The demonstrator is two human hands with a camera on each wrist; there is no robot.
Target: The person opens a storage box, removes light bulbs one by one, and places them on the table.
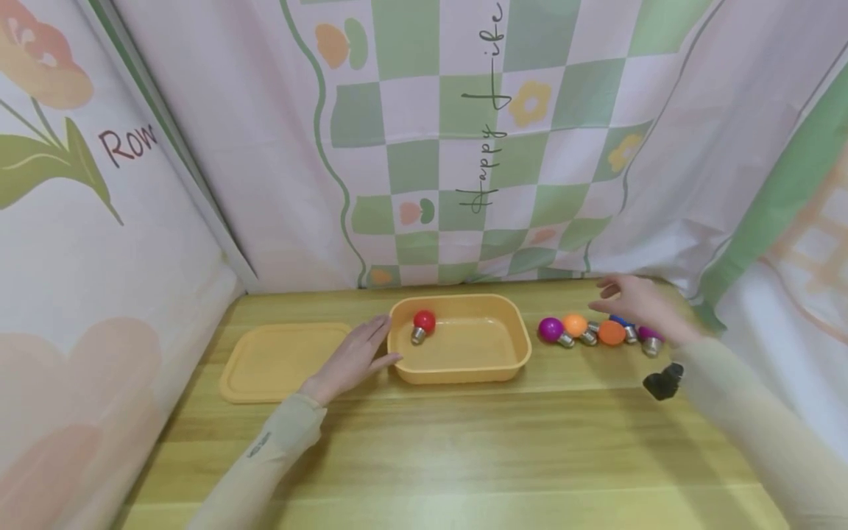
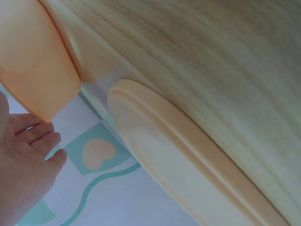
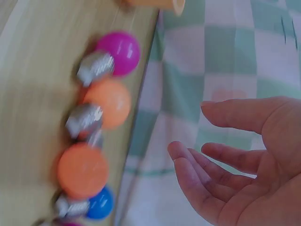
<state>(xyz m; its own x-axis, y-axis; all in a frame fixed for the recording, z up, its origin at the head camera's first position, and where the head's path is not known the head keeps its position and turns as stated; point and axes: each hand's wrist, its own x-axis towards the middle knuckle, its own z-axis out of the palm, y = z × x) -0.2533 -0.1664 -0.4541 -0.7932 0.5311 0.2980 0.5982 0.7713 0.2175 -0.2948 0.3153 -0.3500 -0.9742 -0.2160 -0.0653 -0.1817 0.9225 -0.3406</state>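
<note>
A yellow plastic box (image 1: 464, 375) stands mid-table with a red light bulb (image 1: 425, 322) inside at its left end. My left hand (image 1: 351, 361) rests at the box's left wall, fingers fairly straight along the rim; in the left wrist view the fingertips (image 2: 54, 136) meet the box's edge. My right hand (image 1: 632, 300) hovers above the right end of a row of bulbs, fingers loosely bent with nothing between them. That row holds a purple bulb (image 1: 550, 330), a light orange bulb (image 1: 575, 325), a darker orange bulb (image 1: 611, 333), a blue bulb (image 3: 100, 203) and another purple bulb (image 1: 651, 338).
The box's flat yellow lid (image 1: 278, 364) lies to the left, partly behind my left hand. A black piece (image 1: 662, 382) shows by the right sleeve. Printed curtains (image 1: 424, 162) hang behind the wooden table (image 1: 450, 456) and along both sides.
</note>
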